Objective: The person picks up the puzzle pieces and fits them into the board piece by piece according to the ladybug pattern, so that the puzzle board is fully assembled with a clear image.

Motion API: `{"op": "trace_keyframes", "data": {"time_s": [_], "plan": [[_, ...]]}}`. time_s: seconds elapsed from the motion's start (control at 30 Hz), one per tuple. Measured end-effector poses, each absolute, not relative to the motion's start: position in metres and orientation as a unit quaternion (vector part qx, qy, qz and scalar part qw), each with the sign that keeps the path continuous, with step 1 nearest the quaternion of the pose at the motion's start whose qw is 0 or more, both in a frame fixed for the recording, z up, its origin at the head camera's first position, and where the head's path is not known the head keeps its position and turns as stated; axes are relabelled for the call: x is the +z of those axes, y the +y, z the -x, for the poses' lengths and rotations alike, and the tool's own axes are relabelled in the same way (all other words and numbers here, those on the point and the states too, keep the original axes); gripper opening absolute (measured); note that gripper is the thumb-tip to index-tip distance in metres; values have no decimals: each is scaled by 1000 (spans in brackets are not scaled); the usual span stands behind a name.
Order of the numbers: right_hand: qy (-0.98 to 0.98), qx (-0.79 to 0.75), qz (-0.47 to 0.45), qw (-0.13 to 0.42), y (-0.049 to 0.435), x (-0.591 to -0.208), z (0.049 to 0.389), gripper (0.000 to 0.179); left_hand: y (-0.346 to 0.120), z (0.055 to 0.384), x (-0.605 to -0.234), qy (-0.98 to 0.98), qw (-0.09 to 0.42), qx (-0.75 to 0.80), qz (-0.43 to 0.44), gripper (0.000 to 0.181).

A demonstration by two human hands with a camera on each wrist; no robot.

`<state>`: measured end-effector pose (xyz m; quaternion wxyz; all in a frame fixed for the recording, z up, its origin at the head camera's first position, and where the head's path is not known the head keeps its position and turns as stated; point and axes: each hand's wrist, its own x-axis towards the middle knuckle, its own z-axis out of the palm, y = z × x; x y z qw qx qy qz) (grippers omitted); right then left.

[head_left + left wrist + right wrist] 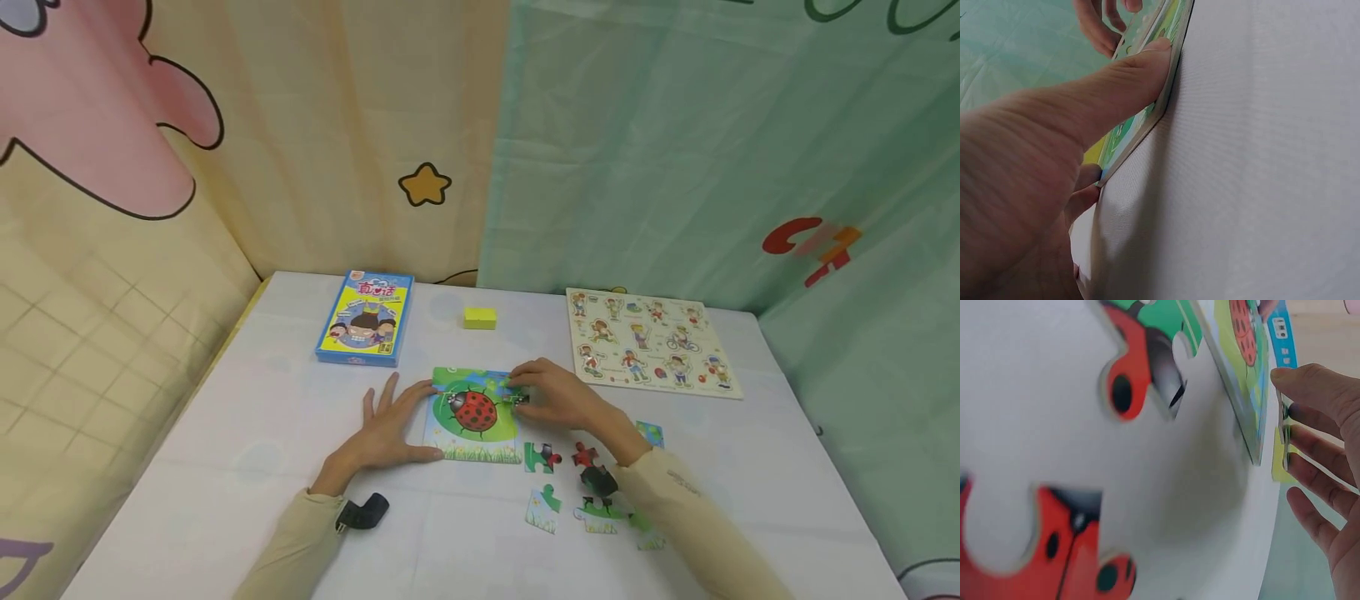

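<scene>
A ladybug puzzle board (457,451) lies on the white table. Along its left side rests my left hand (382,429), fingers spread. The thumb (1147,69) presses on the board's front edge, and the other fingertips touch the far left corner. My right hand (558,396) pinches a small puzzle piece (1284,434) between thumb and fingers, at the board's right edge; its printed face is mostly hidden. Loose pieces lie to the right of the board: a green, red and black piece (538,457), a red piece (584,454) and a piece with grass and flowers (542,512).
More pieces (600,518) lie near and partly under the right forearm. Behind stand a blue and yellow box (365,321), a yellow block (480,318) and a wooden board with figures (652,342). Curtains hang behind the table.
</scene>
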<state>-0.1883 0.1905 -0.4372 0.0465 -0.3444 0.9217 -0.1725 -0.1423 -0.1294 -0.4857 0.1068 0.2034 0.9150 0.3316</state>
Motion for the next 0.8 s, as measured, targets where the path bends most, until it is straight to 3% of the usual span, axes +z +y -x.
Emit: {"op": "trace_keyframes", "data": {"time_s": [0.8], "plan": [[907,-159,383,80,119,-437,213,40,-129,143,-483,915,116,331,-199,97]]}}
